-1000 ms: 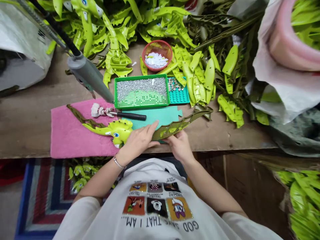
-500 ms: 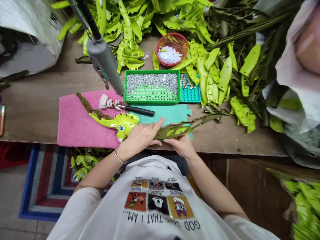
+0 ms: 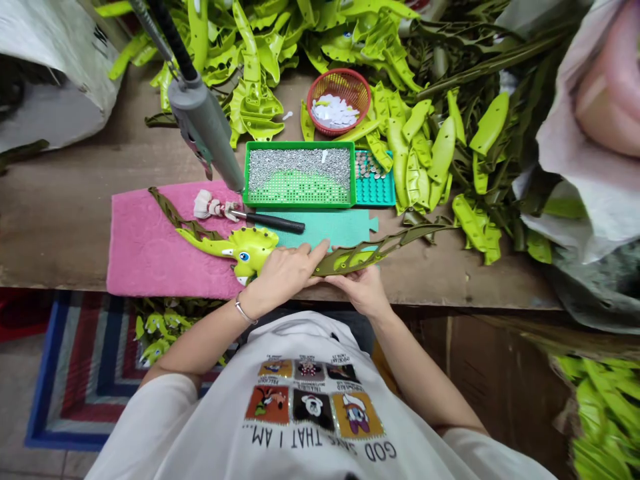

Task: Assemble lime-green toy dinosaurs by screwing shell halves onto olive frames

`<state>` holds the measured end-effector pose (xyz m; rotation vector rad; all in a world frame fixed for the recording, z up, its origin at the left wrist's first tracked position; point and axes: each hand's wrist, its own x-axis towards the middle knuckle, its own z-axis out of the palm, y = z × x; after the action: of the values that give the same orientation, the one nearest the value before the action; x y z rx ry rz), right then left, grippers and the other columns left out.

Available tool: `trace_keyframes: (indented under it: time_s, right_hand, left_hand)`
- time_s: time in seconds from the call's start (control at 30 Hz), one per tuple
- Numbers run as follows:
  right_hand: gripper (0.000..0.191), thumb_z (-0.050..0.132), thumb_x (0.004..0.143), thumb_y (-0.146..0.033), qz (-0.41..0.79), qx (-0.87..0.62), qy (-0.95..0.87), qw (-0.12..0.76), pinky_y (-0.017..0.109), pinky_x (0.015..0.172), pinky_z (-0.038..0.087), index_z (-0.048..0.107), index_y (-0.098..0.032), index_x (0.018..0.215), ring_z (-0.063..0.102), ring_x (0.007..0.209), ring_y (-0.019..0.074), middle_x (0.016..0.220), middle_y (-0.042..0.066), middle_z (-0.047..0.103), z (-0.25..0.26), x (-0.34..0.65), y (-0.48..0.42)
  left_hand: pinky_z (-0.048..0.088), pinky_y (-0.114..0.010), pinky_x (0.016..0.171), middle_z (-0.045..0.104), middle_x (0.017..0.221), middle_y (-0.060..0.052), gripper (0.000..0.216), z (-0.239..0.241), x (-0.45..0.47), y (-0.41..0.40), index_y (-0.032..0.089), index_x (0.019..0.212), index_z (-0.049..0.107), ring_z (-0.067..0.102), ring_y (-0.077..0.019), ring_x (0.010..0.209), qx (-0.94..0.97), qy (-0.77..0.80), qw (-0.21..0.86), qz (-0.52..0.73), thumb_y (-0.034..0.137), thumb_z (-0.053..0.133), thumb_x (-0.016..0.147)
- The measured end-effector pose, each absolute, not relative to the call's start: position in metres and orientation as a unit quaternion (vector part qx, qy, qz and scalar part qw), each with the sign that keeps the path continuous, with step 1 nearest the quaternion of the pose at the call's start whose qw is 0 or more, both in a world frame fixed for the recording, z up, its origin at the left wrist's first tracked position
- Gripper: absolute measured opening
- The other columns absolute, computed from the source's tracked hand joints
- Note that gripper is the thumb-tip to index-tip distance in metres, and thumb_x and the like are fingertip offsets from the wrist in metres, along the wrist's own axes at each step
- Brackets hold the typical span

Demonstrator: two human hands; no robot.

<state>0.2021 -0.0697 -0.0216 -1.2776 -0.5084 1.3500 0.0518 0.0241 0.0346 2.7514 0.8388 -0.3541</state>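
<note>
A lime-green plastic toy dragon point(image 3: 250, 250) with a frilled head and blue eye lies across the pink towel at the bench's front edge. Over its body rests my left hand point(image 3: 285, 272), fingers pressing down on it, index finger stretched to the right. An olive openwork wing point(image 3: 395, 245) sticks out to the right. My right hand point(image 3: 367, 290) pinches the wing's root from below, its fingers partly hidden under the piece. Behind the toy lies a hammer point(image 3: 275, 221) with a black handle and cloth-wrapped head. My hands hide the toy's middle.
Behind the turquoise mat point(image 3: 335, 227) stands a green tray point(image 3: 300, 204) of small metal pieces, beside a teal tray point(image 3: 375, 193). A red basket point(image 3: 367, 93) holds white pieces. Green parts point(image 3: 445, 147) pile up behind. A grey upright tool point(image 3: 210, 127) stands left.
The view has shifted slightly. My left thumb has drawn in toward the right fingers at the wing's root. Both hands stay on the toy.
</note>
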Motion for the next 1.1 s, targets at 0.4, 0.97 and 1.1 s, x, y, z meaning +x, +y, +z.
trace_keyframes:
  time_s: [0.4, 0.97, 1.1]
  right_hand:
    - [0.047, 0.072, 0.074, -0.061, 0.512, -0.574, -0.177, 0.614, 0.031, 0.076, 0.061, 0.057, -0.025, 0.1, 0.071, 0.083, 0.0161, 0.093, 0.0, 0.073, -0.021, 0.216, -0.069]
    - [0.042, 0.041, 0.084, -0.015, -0.06, -0.894, -0.396, 0.201, 0.055, 0.097, 0.044, 0.059, -0.009, 0.121, 0.06, 0.11, 0.0355, 0.113, 0.024, 0.065, -0.016, 0.396, -0.076]
    - [0.052, 0.059, 0.086, -0.034, 0.008, -0.784, -0.523, 0.333, 0.042, 0.086, 0.053, 0.048, -0.016, 0.134, 0.065, 0.101, 0.0282, 0.117, 0.017, 0.064, 0.009, 0.35, -0.079]
  left_hand:
    - [0.046, -0.031, 0.063, 0.068, 0.096, -0.011, 0.061, 0.017, 0.054, 0.027, 0.019, 0.143, 0.045, 0.071, -0.0268, 0.074, 0.948, 0.288, 0.08, -0.109, 0.029, 0.069, 0.088]
    - [0.038, -0.05, 0.1, 0.069, 0.106, -0.017, 0.057, 0.015, 0.047, 0.005, 0.007, 0.141, 0.046, 0.062, -0.0307, 0.1, 0.947, 0.32, 0.026, 0.013, 0.017, 0.063, 0.087]
    - [0.035, -0.052, 0.106, 0.071, 0.109, -0.017, 0.05, -0.003, 0.041, -0.003, 0.007, 0.137, 0.048, 0.064, -0.0289, 0.105, 0.936, 0.337, 0.04, 0.089, 0.016, 0.06, 0.089]
